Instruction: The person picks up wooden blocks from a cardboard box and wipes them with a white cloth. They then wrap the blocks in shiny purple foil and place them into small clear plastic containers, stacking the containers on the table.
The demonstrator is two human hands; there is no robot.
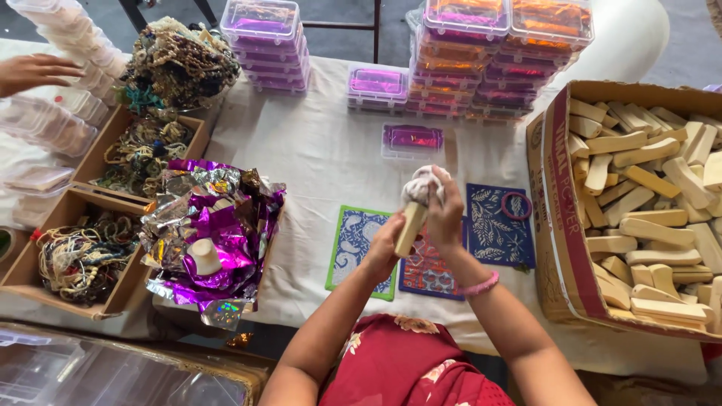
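Left hand (385,244) clamped on a wooden block (410,228), right hand (445,207) closed over a white cloth (421,184) at its top, above the patterned mats (359,244). Best to grip low, rub firmly. Cardboard box (558,225) full of blocks; clear cases (267,34) stacked on counter (316,150).

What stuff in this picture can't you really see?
Head view only:
- The pale cloth bundle: the right hand wraps over it, hiding its contents.
- The wooden block: its lower end sits behind the left hand.
- The cardboard box of wooden pieces: cut off by the right edge.
- Another person's hand: cut off at the left edge.
- The stacked clear boxes: contents too blurred to identify.
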